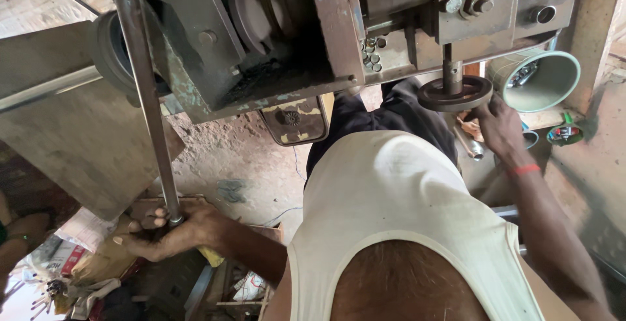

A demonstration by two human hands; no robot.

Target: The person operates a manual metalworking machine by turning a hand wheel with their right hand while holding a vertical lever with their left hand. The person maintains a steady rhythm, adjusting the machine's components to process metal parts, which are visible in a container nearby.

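Left hand (171,231) clenched round the steel rod's (147,92) lower end; right hand (499,127) grips the small handwheel (454,94) above it

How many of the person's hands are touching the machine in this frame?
2. The left hand grips the bottom of a long metal rod at lower left; the right hand rests at the round handwheel at upper right.

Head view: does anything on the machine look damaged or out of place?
The machine frame is worn, its green paint flaking off along the lower edge. Small loose washers lie piled on a ledge by the upright. The left hand grips the long rod; the right hand is on the handwheel. Nothing looks broken.
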